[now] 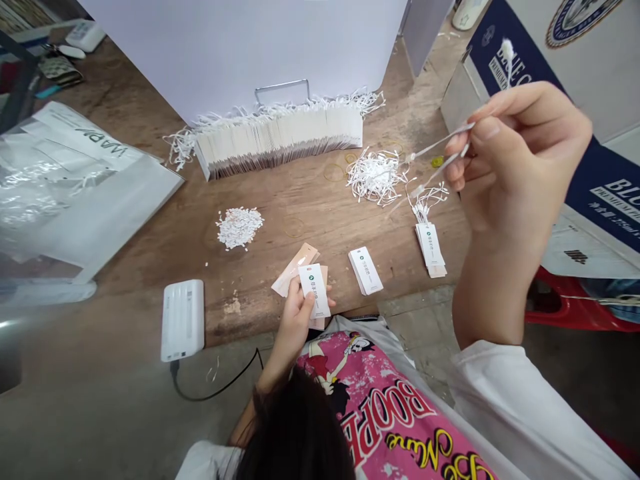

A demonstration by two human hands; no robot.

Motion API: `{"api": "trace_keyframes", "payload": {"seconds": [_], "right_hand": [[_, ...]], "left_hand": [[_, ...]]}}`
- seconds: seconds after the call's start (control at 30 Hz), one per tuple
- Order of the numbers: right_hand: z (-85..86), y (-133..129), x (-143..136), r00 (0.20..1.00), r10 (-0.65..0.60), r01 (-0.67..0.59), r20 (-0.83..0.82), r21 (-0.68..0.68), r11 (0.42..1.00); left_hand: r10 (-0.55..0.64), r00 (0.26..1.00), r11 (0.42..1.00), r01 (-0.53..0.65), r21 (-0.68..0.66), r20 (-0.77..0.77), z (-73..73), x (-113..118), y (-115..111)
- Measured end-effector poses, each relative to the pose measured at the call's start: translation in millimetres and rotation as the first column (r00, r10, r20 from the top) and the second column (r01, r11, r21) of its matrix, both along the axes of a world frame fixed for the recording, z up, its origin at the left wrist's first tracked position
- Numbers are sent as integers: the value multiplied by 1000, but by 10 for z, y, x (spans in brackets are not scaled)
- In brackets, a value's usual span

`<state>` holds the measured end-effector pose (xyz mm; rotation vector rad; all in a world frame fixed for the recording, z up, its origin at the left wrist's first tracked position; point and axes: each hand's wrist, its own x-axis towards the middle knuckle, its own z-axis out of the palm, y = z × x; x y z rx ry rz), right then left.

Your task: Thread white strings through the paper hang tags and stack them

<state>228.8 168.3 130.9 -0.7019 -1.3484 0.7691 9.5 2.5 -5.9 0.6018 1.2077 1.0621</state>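
My left hand (pixel 296 313), low at the table's near edge, is closed on a white hang tag (pixel 314 291) with green and dark print; pinkish cards show beneath it. Raised at the upper right, my right hand (pixel 520 153) pinches a white tag string (pixel 437 141) whose loose ends trail toward a heap of white strings (pixel 376 177). A stack of white tags (pixel 366 271) lies between my hands. Right of it is a bundle of strung tags (pixel 430 248). Several pinkish cards (pixel 295 268) lie just behind my left hand.
A long row of strung tags (pixel 280 141) stands before a pale upright board (pixel 250 47). Small white bits (pixel 240 228) are piled at left. A white power bank (pixel 183 320) with a cable, plastic bags (pixel 90 187) and blue-white boxes (pixel 575 100) flank the work area.
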Motion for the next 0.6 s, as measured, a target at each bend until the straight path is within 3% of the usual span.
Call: {"api": "trace_keyframes", "payload": {"seconds": [0.17,0.27,0.33,0.4,0.53,0.6], "right_hand": [[135,-529,-178,988,153,-146,30,-165,975],[83,-736,-290,961,274,-249,36,-320,914],[-100,-756,-378,926,370,-299,72,-457,838],[-403,-692,-476,897,434,-314,83,-573,757],[-1056,-511,-624,899,437,-272,40,-731,626],[-1220,-484,-638,909,417,-267,6,-759,594]], "left_hand": [[69,997,996,-67,58,-26,3,-29,-23],[102,994,992,-99,74,-32,18,-55,-33],[108,994,992,-105,70,-34,18,-78,-39],[111,993,992,-108,65,-40,6,-104,-45],[92,993,994,-88,60,-74,-30,-159,-66],[60,990,997,-53,61,-127,-41,-183,-82]]}}
